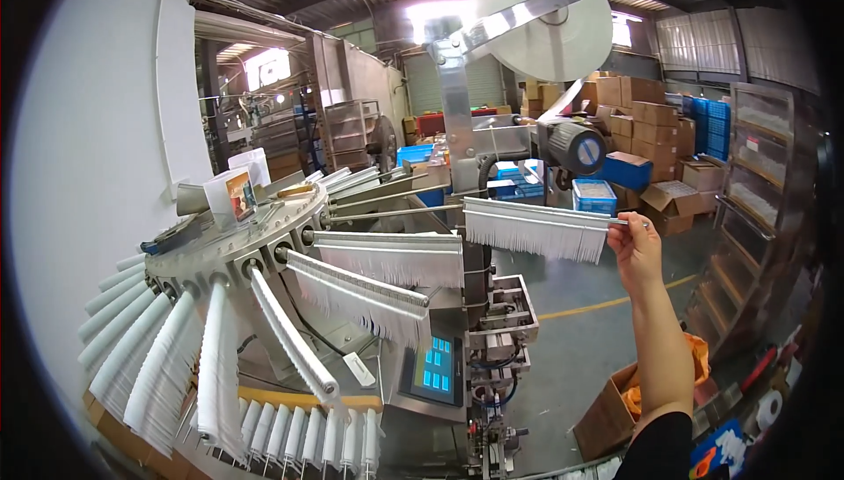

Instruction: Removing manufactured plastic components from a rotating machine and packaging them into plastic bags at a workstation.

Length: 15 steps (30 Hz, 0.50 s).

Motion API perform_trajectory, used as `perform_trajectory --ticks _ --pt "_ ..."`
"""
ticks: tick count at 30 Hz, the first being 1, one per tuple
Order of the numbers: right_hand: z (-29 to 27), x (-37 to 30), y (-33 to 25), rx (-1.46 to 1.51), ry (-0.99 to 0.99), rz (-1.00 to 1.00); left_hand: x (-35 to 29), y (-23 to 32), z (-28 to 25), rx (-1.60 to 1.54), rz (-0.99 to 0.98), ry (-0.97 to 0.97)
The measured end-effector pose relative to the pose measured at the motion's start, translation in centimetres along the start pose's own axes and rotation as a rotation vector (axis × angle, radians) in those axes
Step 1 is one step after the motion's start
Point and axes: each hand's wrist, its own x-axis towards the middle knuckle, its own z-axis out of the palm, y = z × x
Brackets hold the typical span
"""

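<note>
My right hand (636, 250) is raised at the right, its fingers pinched on the end of a thin metal rod. From this rod hangs a white fringed strip (536, 229) with many fine threads or narrow strips, stretching left toward the machine's post. To its left stands a round metal turntable (233, 234) with rods sticking out all around. Similar white fringes (387, 256) hang from several of these rods. On the near left, other rods carry white rolls or folded fringes (158, 366). My left hand is out of view.
A large white roll (545, 14) sits high on a metal arm above a motor (576, 148). Below are a touch screen (432, 370) and a row of white rolls (299, 434). A cardboard box (608, 414) with an orange bag, a tall rack (756, 172) and stacked cartons (655, 133) stand right.
</note>
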Motion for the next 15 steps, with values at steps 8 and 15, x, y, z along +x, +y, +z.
perform_trajectory --ticks 8,15 --pt "-0.8 3.3 2.2 0.01 -0.089 0.098 0.2 -0.2 0.1 -0.016 -0.022 0.012" --pt "-1.5 8.8 5.2 0.08 -0.198 0.342 -0.5 -1.5 1.0 0.069 0.062 0.066"
